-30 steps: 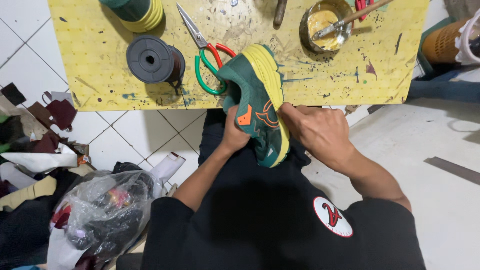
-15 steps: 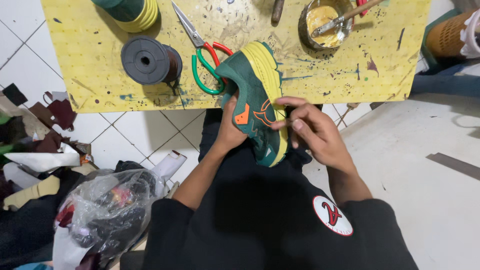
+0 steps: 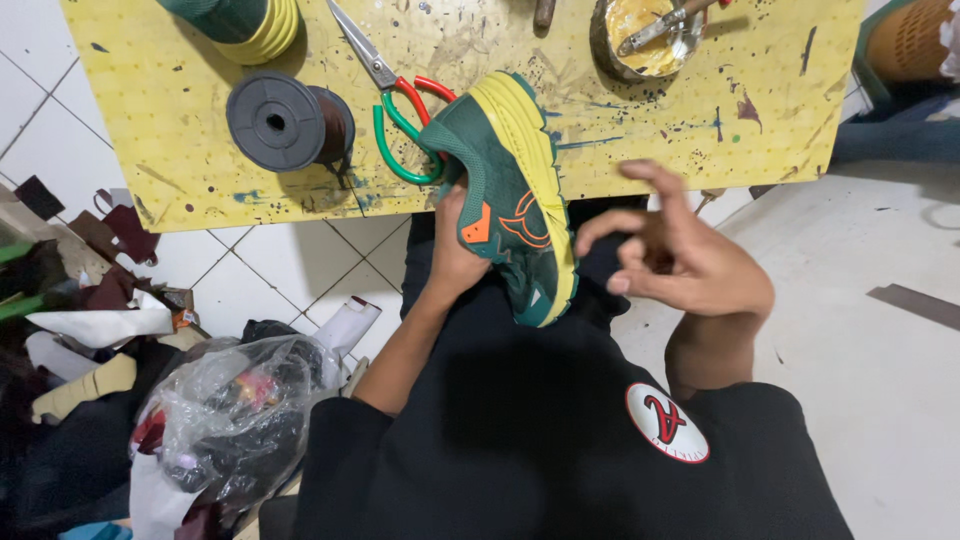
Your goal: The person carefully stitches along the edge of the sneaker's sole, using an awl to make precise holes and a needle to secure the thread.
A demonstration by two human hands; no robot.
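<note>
I see the left hand (image 3: 455, 255) clamped on the green shoe (image 3: 510, 205), thumb up along the side by the orange patch and the other fingers wrapped round behind, hidden from me; the shoe lies on its side across the lap, its toe propped on the near edge of the yellow table (image 3: 150, 150) and its heel hanging toward the black shirt; I judge that grip is there to steady it with the yellow sole (image 3: 530, 150) turned to the right, where the free hand can get at it. The right hand (image 3: 690, 265) floats just beside the shoe, not touching it; forefinger and thumb curl toward each other while the remaining fingers fan out; whether a thread or needle sits in that pinch I cannot tell, the view being too coarse.

Round about: scissors (image 3: 400, 110) with red and green handles lie on the table, their loops partly under the toe, so they crowd that end; a dark spool (image 3: 285, 122) stands left of them; a metal bowl (image 3: 650, 35) of yellowish paste with a tool resting in it sits near the far edge; a plastic bag (image 3: 235, 420) of scraps slumps on the tiled floor to the left, well apart from the work.
</note>
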